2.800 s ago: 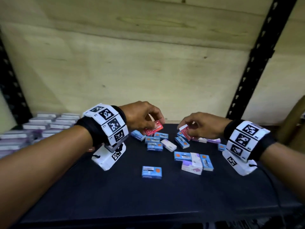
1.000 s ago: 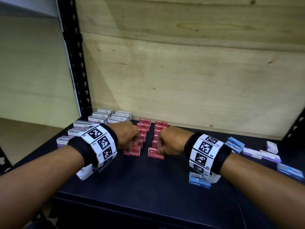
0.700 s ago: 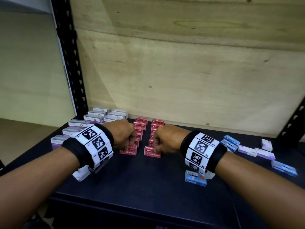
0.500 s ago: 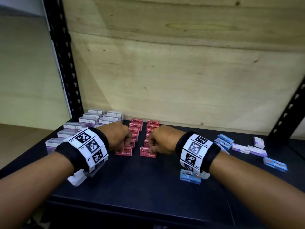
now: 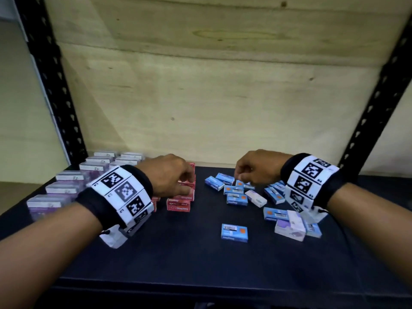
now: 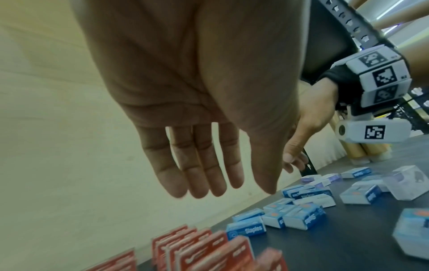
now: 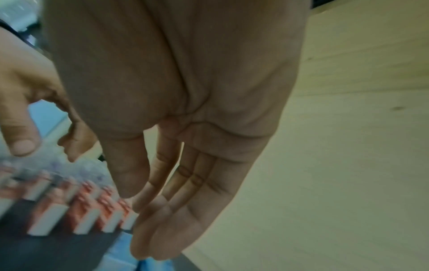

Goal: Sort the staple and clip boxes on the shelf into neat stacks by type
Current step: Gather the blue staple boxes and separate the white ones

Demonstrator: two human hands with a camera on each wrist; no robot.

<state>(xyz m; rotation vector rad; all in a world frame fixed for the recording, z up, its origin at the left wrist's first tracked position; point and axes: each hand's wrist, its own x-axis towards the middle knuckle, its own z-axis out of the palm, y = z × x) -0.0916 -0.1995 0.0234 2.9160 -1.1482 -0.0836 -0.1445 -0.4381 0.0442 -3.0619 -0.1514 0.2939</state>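
Head view: left hand [image 5: 169,175] palm-down over red staple boxes [image 5: 181,198], fingers straight, holding nothing (wrist view confirms). Right hand [image 5: 256,169] likewise extended, empty, above scattered blue boxes [image 5: 236,192].

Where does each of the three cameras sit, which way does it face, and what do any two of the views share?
Head: worn on the head, looking forward and down at the shelf; both forearms, left hand and right hand show.
Left wrist: under the left wrist, looking along the open palm and straight fingers towards the red boxes and blue boxes; the right hand shows beyond.
Right wrist: under the right wrist, looking along its palm and fingers; blurred.
Shared: all three views show the red boxes.
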